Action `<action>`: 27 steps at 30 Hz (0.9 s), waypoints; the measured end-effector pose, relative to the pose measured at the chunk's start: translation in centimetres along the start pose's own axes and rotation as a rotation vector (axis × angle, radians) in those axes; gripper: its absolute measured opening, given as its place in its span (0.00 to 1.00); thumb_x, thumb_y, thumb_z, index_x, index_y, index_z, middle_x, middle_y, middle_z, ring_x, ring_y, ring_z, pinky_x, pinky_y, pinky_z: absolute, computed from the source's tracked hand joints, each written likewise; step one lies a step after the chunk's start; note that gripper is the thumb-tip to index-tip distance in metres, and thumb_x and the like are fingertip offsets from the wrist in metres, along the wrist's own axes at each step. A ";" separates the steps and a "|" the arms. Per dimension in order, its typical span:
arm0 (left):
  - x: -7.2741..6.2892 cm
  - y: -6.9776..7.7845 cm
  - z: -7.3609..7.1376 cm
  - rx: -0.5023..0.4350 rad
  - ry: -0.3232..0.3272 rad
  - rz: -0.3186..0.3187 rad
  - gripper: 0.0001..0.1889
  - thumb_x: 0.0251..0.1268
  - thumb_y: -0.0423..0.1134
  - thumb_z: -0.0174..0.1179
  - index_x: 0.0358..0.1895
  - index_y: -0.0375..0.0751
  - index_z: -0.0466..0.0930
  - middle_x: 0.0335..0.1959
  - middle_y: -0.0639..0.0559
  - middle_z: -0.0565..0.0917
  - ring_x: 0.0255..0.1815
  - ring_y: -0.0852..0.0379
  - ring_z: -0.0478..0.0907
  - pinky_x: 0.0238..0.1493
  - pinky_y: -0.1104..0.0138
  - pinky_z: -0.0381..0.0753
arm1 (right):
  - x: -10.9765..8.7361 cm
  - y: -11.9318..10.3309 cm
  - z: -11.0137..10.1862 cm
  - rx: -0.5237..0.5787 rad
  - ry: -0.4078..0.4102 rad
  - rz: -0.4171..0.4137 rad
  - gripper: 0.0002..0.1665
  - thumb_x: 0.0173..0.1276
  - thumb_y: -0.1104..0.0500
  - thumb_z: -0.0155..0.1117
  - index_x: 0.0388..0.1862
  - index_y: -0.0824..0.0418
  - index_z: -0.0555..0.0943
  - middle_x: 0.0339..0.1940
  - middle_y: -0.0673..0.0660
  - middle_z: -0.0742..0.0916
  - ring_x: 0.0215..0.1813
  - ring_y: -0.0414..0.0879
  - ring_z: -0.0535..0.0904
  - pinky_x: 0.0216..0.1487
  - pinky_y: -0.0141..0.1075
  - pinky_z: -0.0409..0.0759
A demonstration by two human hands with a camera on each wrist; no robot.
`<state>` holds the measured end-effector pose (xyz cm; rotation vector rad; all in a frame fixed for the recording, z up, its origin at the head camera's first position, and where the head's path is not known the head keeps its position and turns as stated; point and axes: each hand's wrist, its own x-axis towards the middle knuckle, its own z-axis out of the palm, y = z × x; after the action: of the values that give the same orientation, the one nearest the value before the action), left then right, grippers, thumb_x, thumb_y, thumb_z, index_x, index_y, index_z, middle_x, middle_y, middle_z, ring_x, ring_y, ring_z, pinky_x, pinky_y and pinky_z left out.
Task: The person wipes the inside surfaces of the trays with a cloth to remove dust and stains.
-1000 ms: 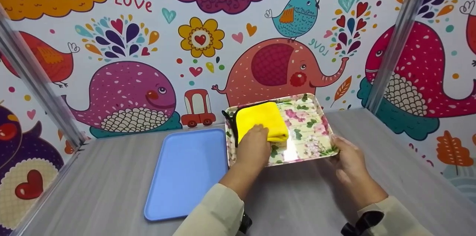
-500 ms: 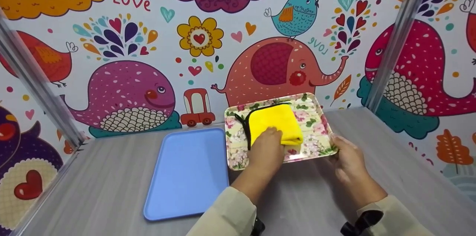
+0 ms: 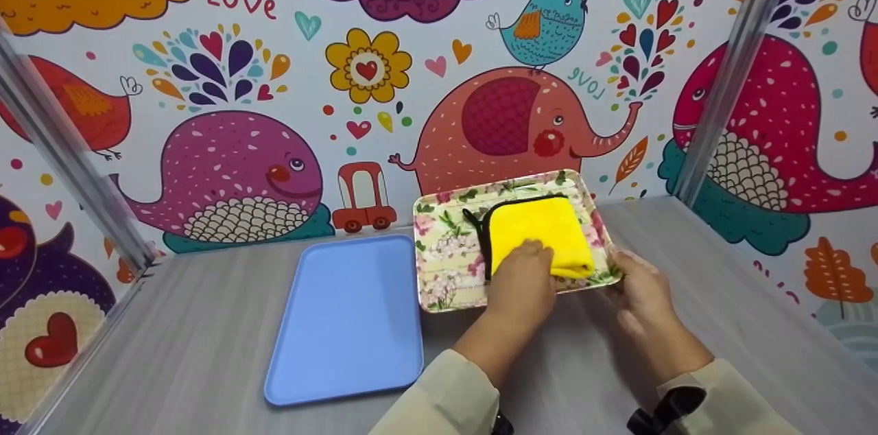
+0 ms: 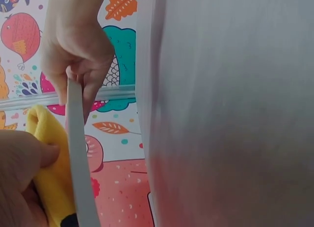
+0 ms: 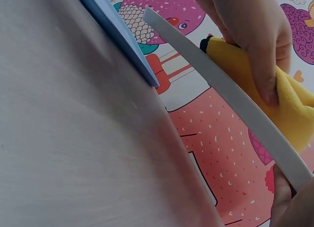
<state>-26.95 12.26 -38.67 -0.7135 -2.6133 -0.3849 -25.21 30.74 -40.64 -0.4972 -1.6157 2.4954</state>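
A floral tray (image 3: 446, 243) is raised above the table and tilted, its patterned face turned toward the head camera. My right hand (image 3: 641, 294) grips it by the near right corner, thumb over the rim. On the tray's face lies a folded yellow cloth (image 3: 538, 232) with black edging, toward the right half. My left hand (image 3: 523, 280) holds that cloth by its near part and keeps it against the tray. The left wrist view shows my left thumb (image 4: 49, 154) on the yellow fabric, beside the tray's edge (image 4: 78, 138). Some of the left fingers are hidden in the folds.
A blue tray (image 3: 350, 318) lies flat on the grey wood-grain table (image 3: 206, 332), left of the raised one. Behind stands a wall panel (image 3: 384, 126) printed with cartoon animals. Metal posts (image 3: 727, 71) mark the corners at both sides.
My left hand has slid the yellow cloth across the floral tray from its left side to its right. My right hand keeps its grip on the corner, and the tray stays almost still.
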 end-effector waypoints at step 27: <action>-0.1 0.2 -1.0 0.241 -0.199 0.313 0.23 0.72 0.44 0.66 0.69 0.57 0.80 0.71 0.58 0.79 0.75 0.60 0.73 0.77 0.68 0.69 | -0.2 -0.1 0.2 -0.077 0.051 0.011 0.32 0.84 0.47 0.50 0.80 0.58 0.67 0.43 0.41 0.85 0.45 0.36 0.84 0.51 0.28 0.87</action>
<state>-26.51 12.00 -37.81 -1.0986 -2.6040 0.0967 -25.09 30.57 -40.46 -0.5747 -1.6995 2.4151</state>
